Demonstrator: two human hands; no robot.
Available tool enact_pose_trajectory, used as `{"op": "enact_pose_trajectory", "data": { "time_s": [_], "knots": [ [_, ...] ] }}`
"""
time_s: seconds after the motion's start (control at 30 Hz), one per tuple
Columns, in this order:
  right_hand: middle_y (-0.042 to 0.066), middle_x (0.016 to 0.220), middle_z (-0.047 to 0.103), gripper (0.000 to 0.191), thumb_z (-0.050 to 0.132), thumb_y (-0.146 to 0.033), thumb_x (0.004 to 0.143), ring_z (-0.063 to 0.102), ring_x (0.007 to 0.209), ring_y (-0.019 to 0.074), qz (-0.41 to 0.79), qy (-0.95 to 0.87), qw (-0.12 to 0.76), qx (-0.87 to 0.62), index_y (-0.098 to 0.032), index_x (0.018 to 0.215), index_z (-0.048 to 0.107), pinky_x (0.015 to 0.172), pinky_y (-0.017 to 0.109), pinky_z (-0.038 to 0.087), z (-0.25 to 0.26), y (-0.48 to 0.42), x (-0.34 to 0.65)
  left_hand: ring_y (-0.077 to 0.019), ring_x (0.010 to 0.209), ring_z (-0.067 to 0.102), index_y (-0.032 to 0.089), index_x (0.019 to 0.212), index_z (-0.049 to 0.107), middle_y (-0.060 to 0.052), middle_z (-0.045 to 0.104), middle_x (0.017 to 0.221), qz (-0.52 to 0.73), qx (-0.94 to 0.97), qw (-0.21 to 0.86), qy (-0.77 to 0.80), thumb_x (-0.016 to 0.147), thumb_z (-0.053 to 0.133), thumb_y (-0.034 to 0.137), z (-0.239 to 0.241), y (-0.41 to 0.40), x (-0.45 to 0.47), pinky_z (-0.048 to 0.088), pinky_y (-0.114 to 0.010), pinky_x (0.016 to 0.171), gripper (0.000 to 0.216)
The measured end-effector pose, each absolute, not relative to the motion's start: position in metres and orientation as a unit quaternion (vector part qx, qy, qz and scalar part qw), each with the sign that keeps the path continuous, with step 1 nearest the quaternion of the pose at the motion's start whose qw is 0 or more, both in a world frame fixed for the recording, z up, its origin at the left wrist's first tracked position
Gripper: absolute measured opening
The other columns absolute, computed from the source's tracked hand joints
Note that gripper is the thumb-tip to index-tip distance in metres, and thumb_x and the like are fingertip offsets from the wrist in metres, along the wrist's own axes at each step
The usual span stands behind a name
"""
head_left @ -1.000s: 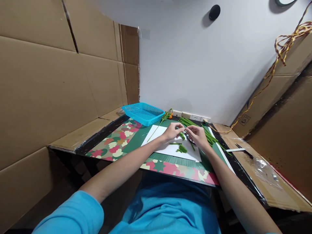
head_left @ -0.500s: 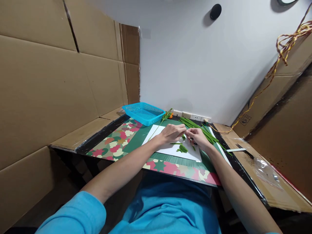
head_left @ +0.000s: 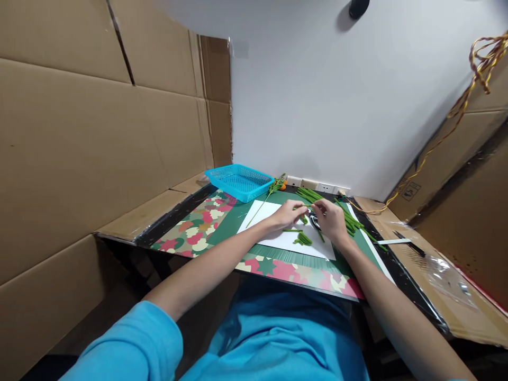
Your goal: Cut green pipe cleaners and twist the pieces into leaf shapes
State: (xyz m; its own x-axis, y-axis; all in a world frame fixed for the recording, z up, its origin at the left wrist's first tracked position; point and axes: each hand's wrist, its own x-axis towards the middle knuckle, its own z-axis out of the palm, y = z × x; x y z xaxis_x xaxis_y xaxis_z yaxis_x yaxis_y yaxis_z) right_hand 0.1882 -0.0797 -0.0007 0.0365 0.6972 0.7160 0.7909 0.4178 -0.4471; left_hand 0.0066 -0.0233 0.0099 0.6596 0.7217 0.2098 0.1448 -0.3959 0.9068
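Note:
My left hand (head_left: pixel 289 213) and my right hand (head_left: pixel 330 219) meet over a white sheet (head_left: pixel 260 218) on the table, fingers pinched together on a small green pipe-cleaner piece (head_left: pixel 304 218) between them. A short straight green piece (head_left: pixel 292 230) and a bent green bundle (head_left: pixel 303 239) lie on the sheet just below the hands. A dark object, possibly scissors (head_left: pixel 315 221), lies under my right hand. A pile of long green pipe cleaners (head_left: pixel 349 221) stretches behind my right hand.
A blue plastic basket (head_left: pixel 240 181) stands at the back left, with a green stem with orange bits (head_left: pixel 277 186) beside it. A camouflage-patterned mat (head_left: pixel 190 233) covers the table. Cardboard walls stand left and right; a clear plastic bag (head_left: pixel 448 275) lies on the right.
The camera view has shifted slightly, so everything sits a little further right. Both hands stay together on the green piece, with only small finger movement.

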Motion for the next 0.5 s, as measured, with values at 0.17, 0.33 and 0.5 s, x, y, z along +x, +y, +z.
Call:
{"op": "enact_pose_trajectory", "data": {
  "time_s": [0.17,0.33,0.5],
  "knots": [
    [0.006,0.086,0.072,0.027,0.051,-0.038,0.1,0.061,0.07,0.0189,-0.091,-0.713,0.456,-0.524,-0.021,0.092,0.07,0.067,0.029,0.042,-0.001,-0.083,0.193,-0.0051,0.045,0.039,0.018,0.088,0.055,0.004,0.046,0.068,0.317,0.634,0.657,0.255,0.092,0.057,0.053,0.003,-0.027,0.016,0.02,-0.018,0.04,0.035],
    [0.007,0.089,0.072,0.026,0.05,-0.035,0.101,0.061,0.069,0.0181,-0.086,-0.737,0.435,-0.509,-0.021,0.093,0.07,0.066,0.028,0.042,-0.001,-0.085,0.19,-0.0045,0.044,0.036,0.019,0.082,0.051,0.005,0.044,0.064,0.311,0.645,0.655,0.24,0.09,0.064,0.048,0.003,-0.032,0.014,0.021,-0.018,0.04,0.033],
    [0.007,0.087,0.072,0.027,0.051,-0.038,0.1,0.06,0.068,0.0183,-0.032,-0.739,0.456,-0.494,-0.02,0.091,0.069,0.065,0.029,0.044,-0.001,-0.082,0.189,-0.0044,0.048,0.038,0.016,0.081,0.056,0.005,0.042,0.063,0.325,0.64,0.656,0.232,0.085,0.07,0.045,0.011,-0.033,0.006,0.024,-0.018,0.044,0.032]
  ]
}}
